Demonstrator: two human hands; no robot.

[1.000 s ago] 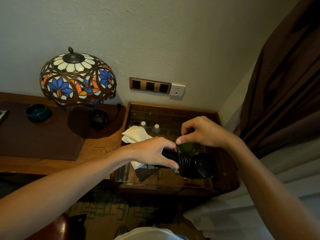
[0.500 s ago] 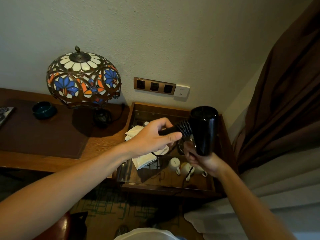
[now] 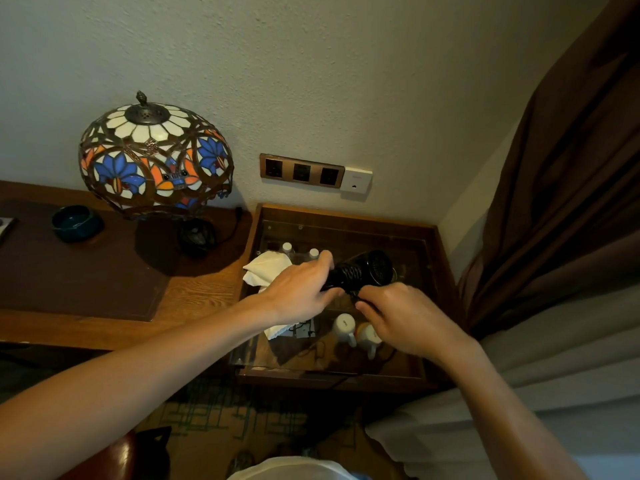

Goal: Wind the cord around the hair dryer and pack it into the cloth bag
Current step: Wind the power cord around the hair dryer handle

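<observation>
A black hair dryer [image 3: 372, 268] is held above the glass-topped side table [image 3: 429, 237], its round rear grille turned toward me. My left hand [image 3: 301, 289] grips its handle, where the black cord [image 3: 349, 274] lies in several coils. My right hand [image 3: 405, 317] sits just below and right of the handle, fingers pinched on the cord. A loose stretch of the cord [image 3: 388, 358] trails down past the table's front. The white cloth bag [image 3: 268, 270] lies crumpled on the glass, partly hidden behind my left hand.
Under the glass stand two white mugs [image 3: 346, 329] and two small bottles [image 3: 287, 249]. A stained-glass lamp [image 3: 156, 157] and a dark bowl [image 3: 77, 222] sit on the wooden desk at left. Wall sockets [image 3: 301, 172] are above; a brown curtain [image 3: 571, 185] hangs right.
The dryer was raised with its barrel upright half a second ago; now it is lower and tilted with the rear grille facing me. My right hand moved from under the barrel to the cord by the handle.
</observation>
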